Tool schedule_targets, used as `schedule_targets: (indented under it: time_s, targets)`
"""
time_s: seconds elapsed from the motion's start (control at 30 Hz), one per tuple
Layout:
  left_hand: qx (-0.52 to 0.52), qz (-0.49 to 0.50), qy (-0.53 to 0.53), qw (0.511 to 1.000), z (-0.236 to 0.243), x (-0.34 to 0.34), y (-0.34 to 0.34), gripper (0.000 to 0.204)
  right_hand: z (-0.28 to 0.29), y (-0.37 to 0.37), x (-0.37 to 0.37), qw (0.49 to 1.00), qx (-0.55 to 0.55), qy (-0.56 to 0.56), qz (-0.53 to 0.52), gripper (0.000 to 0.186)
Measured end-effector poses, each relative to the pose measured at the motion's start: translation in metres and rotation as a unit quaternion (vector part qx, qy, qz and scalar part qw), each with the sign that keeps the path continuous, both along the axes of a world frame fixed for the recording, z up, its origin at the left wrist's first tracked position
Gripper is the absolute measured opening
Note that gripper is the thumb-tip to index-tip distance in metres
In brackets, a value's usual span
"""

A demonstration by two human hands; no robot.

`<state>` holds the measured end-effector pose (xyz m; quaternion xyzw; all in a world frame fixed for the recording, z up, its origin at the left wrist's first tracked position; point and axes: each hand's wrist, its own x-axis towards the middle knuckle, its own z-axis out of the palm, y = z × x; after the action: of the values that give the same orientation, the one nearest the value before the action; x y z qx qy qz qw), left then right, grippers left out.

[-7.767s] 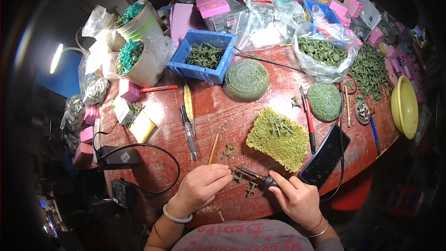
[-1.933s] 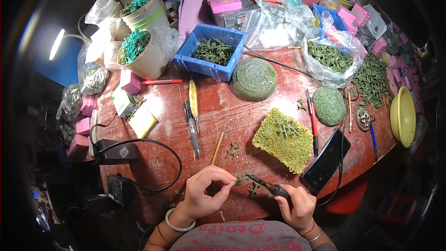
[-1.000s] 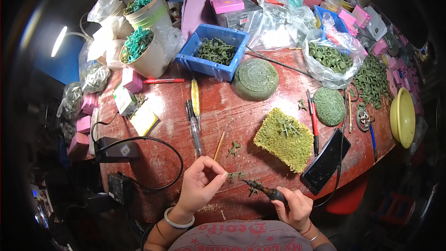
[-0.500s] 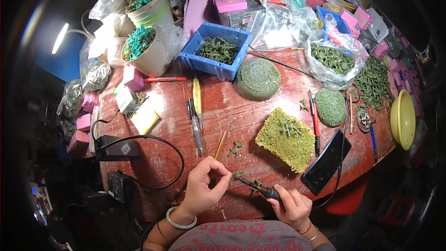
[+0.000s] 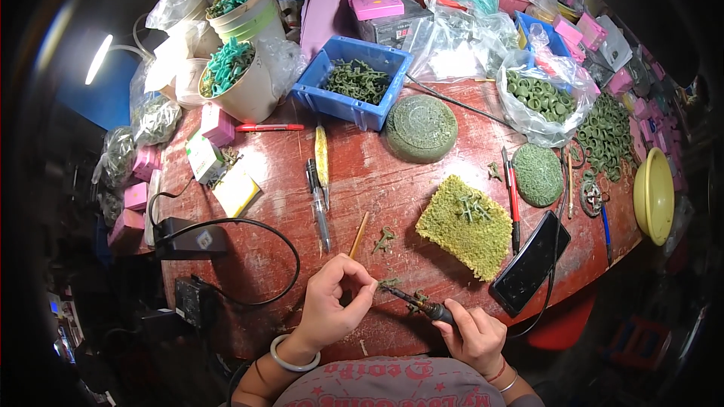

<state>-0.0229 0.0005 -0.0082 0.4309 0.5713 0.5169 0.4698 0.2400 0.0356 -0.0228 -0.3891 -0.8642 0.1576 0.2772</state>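
My left hand pinches a tiny green wax piece between thumb and fingers just above the red table's front edge. My right hand grips the dark handle of a thin heated pen tool, whose tip points left and touches the piece. A second small green piece lies on the table just beyond, beside a short wooden stick. A yellow-green sponge pad with several pieces on it sits to the right.
A blue bin of green pieces and a round green sponge stand at the back. A black phone lies right, a power adapter and cable left. Pens, buckets, bags and pink boxes crowd the red table.
My left hand has shifted slightly left and curled tighter around the small piece. The tool in my right hand has stayed at the piece, tip still pointing left.
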Motion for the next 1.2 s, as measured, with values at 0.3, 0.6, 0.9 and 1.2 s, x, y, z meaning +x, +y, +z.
schedule_targets:
  time_s: [0.3, 0.6, 0.9, 1.2]
  targets:
    - [0.004, -0.004, 0.009, 1.000, -0.0008, -0.0003, -0.0006, 0.019, 0.0001, -0.0002, -0.0001, 1.000, 0.001, -0.003, -0.001, 0.041]
    - [0.005, -0.003, 0.006, 1.000, 0.0000, -0.0005, -0.0001, 0.018, -0.0046, -0.0040, 0.0039, 0.998, -0.017, 0.056, -0.020, 0.038]
    - [0.004, 0.025, -0.074, 0.997, 0.0044, 0.0000, -0.0004, 0.017, -0.0003, -0.0032, 0.0033, 0.993, -0.033, 0.109, -0.045, 0.034]
    - [0.050, 0.053, -0.021, 0.997, -0.0036, 0.0026, 0.0014, 0.015, -0.0006, -0.0022, 0.0017, 0.991, -0.032, 0.118, -0.047, 0.032]
